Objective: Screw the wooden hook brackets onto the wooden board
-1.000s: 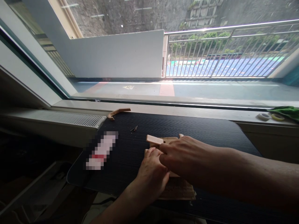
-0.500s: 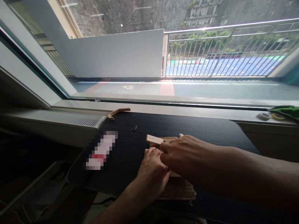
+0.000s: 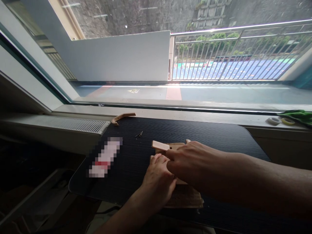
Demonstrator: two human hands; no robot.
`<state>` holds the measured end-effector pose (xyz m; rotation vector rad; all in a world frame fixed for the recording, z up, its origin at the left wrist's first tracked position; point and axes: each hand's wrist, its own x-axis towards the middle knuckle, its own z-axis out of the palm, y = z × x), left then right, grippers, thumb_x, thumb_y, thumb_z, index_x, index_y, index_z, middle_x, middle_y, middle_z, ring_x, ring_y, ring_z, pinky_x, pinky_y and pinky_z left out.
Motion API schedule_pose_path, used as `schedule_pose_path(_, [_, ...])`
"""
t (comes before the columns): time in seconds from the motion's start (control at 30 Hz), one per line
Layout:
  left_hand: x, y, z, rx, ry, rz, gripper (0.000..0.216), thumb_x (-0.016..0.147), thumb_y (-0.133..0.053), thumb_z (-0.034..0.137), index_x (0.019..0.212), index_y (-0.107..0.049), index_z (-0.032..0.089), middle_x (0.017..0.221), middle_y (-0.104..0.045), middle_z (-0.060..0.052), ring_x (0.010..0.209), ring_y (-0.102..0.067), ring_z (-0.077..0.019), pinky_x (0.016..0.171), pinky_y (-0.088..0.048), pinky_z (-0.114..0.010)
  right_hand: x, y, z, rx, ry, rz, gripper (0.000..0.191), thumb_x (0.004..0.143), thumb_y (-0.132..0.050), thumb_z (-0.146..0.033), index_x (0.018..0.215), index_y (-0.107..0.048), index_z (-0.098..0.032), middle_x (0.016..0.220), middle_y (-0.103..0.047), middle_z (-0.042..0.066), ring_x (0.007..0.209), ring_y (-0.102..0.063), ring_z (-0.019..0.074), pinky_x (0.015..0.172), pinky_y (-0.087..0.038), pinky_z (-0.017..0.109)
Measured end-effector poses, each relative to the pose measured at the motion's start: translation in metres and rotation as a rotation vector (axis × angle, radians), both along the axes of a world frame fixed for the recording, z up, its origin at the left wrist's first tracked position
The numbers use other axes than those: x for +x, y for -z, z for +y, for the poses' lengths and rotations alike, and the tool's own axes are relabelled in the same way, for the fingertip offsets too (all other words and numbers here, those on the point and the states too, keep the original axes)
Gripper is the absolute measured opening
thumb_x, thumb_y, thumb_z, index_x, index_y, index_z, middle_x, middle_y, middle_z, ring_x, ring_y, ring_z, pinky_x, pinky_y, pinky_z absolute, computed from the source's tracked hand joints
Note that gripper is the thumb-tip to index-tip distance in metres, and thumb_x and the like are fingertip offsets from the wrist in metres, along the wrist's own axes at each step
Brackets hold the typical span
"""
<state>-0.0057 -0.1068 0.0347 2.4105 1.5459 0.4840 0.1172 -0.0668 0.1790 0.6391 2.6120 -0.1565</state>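
Under both hands is a pale wooden piece [image 3: 160, 145]; one flat end with a dark hole beside it sticks out past my fingers. It rests on a worn brown cardboard pad [image 3: 186, 197] on the dark table [image 3: 131, 156]. My left hand [image 3: 159, 175] is closed, its fingers bent over the near left side of the wood. Crossing in from the right, my right hand [image 3: 184, 159] is curled into a closed grip above the wood, touching the left hand. Whatever lies within the right fingers is hidden.
Several small screws or nails [image 3: 139, 134] lie left of the hands. A bent wooden strip [image 3: 123, 117] sits at the table's far left corner, above a blurred-out pale packet [image 3: 106, 157]. Tape rolls [image 3: 273, 121] and a green cloth [image 3: 296, 117] are on the windowsill.
Both hands keep nearly the same pose on the wood. The whole view has shifted very slightly; nothing has visibly been picked up or let go.
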Motion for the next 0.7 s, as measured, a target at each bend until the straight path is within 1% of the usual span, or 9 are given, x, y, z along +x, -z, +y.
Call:
schedule_pose_path(0.1, [0.002, 0.001, 0.001, 0.003, -0.011, -0.005, 0.03, 0.076, -0.053, 0.014, 0.104, -0.059, 0.021, 0.106, -0.059, -0.007, 0.101, -0.049, -0.0255, 0.09, -0.038, -0.045, -0.003, 0.012, 0.002, 0.015, -0.007, -0.046, 0.019, 0.076, -0.054, -0.001, 0.082, -0.068, -0.012, 0.093, -0.067, 0.011, 0.081, -0.063, 0.0212, 0.066, -0.046, 0.029])
schedule_pose_path(0.17, [0.002, -0.002, 0.002, -0.006, 0.005, 0.001, 0.028, 0.076, -0.053, 0.014, 0.101, -0.06, 0.02, 0.102, -0.06, -0.006, 0.101, -0.049, -0.0253, 0.091, -0.037, -0.045, -0.005, 0.02, 0.006, 0.004, 0.005, -0.045, 0.018, 0.077, -0.054, -0.002, 0.081, -0.068, -0.012, 0.088, -0.067, 0.009, 0.078, -0.063, 0.0213, 0.062, -0.045, 0.029])
schedule_pose_path(0.23, [0.002, -0.006, 0.002, -0.017, 0.021, 0.008, 0.024, 0.075, -0.054, 0.014, 0.097, -0.062, 0.02, 0.098, -0.061, -0.006, 0.101, -0.048, -0.0254, 0.091, -0.037, -0.045, -0.004, 0.023, 0.008, 0.0, 0.022, -0.025, 0.017, 0.078, -0.053, -0.005, 0.08, -0.067, -0.014, 0.083, -0.067, 0.008, 0.076, -0.064, 0.0217, 0.057, -0.044, 0.029])
schedule_pose_path(0.33, [0.0, -0.008, 0.001, -0.028, 0.036, 0.013, 0.019, 0.075, -0.056, 0.016, 0.092, -0.063, 0.02, 0.097, -0.062, -0.006, 0.101, -0.049, -0.0255, 0.093, -0.036, -0.045, 0.0, 0.013, 0.005, 0.026, 0.047, -0.01, 0.018, 0.079, -0.054, -0.008, 0.09, -0.067, -0.015, 0.091, -0.066, 0.01, 0.08, -0.064, 0.0221, 0.057, -0.044, 0.027])
schedule_pose_path(0.4, [0.0, -0.006, 0.0, -0.021, 0.036, 0.016, 0.019, 0.076, -0.056, 0.016, 0.094, -0.063, 0.02, 0.099, -0.061, -0.007, 0.102, -0.049, -0.0256, 0.093, -0.036, -0.045, 0.001, 0.004, 0.002, 0.048, 0.035, 0.001, 0.023, 0.078, -0.057, -0.008, 0.098, -0.065, -0.014, 0.1, -0.064, 0.012, 0.085, -0.063, 0.0219, 0.061, -0.045, 0.027])
schedule_pose_path(0.43, [0.0, -0.005, 0.0, -0.012, 0.03, 0.017, 0.02, 0.076, -0.055, 0.016, 0.095, -0.063, 0.02, 0.1, -0.061, -0.007, 0.102, -0.049, -0.0257, 0.094, -0.035, -0.046, 0.001, 0.002, 0.001, 0.047, 0.024, -0.005, 0.024, 0.077, -0.057, -0.006, 0.098, -0.065, -0.014, 0.1, -0.064, 0.011, 0.086, -0.063, 0.0219, 0.063, -0.045, 0.027])
schedule_pose_path(0.53, [0.0, -0.002, 0.001, 0.013, 0.015, 0.013, 0.02, 0.077, -0.053, 0.015, 0.095, -0.062, 0.02, 0.102, -0.06, -0.007, 0.102, -0.048, -0.0259, 0.093, -0.035, -0.046, -0.002, 0.005, 0.001, 0.011, 0.008, -0.037, 0.021, 0.078, -0.053, -0.002, 0.088, -0.067, -0.013, 0.092, -0.066, 0.009, 0.086, -0.062, 0.0213, 0.066, -0.045, 0.028])
schedule_pose_path(0.6, [0.001, -0.004, 0.001, 0.006, 0.027, 0.003, 0.018, 0.077, -0.053, 0.014, 0.092, -0.062, 0.019, 0.1, -0.061, -0.006, 0.1, -0.049, -0.025, 0.091, -0.037, -0.045, -0.003, 0.014, 0.004, 0.003, 0.007, -0.03, 0.02, 0.078, -0.052, -0.001, 0.081, -0.067, -0.013, 0.087, -0.067, 0.008, 0.08, -0.063, 0.0208, 0.061, -0.044, 0.028])
schedule_pose_path(0.7, [0.001, -0.008, 0.002, -0.012, 0.041, -0.006, 0.016, 0.075, -0.055, 0.013, 0.088, -0.062, 0.019, 0.096, -0.061, -0.005, 0.097, -0.05, -0.0236, 0.09, -0.038, -0.043, 0.0, 0.021, 0.008, 0.027, 0.006, 0.007, 0.018, 0.079, -0.052, -0.006, 0.072, -0.066, -0.015, 0.076, -0.066, 0.005, 0.07, -0.063, 0.0208, 0.052, -0.04, 0.027])
